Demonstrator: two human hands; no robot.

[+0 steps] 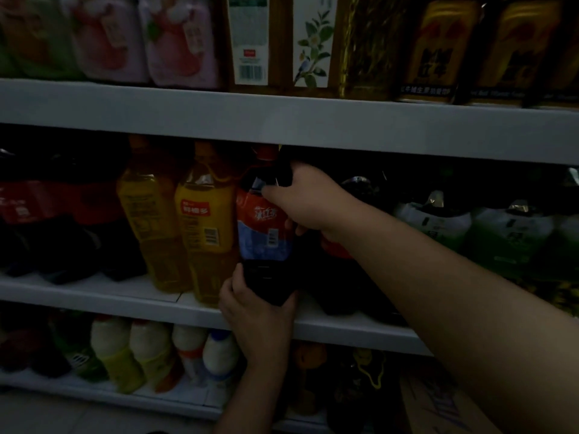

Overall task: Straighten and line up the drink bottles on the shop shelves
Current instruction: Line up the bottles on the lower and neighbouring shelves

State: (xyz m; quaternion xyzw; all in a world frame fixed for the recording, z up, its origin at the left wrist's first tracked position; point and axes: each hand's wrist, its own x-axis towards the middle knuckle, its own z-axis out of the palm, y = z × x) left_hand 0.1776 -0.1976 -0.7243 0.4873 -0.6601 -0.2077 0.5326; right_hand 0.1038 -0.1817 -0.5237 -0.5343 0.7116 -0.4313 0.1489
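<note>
Two yellow bottles [206,227], four white bottles [110,339]

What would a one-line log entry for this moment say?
scene: middle shelf | object: red-capped dark bottle | left hand: grips base | right hand: grips shoulder | neighbours: yellow bottles at its left

Iced tea bottle [264,233] I hold: smooth clear plastic, glossy film label.
Orange juice bottles [206,233]: shiny see-through plastic, glossy yellow wrap.
Shelf [282,120]: smooth, matt pale-grey paint.
Milk drink bottles [109,343]: opaque white plastic, dull sheen.
Cans [434,51]: glossy gold metal.
Box [438,411]: matt brown cardboard.
</note>
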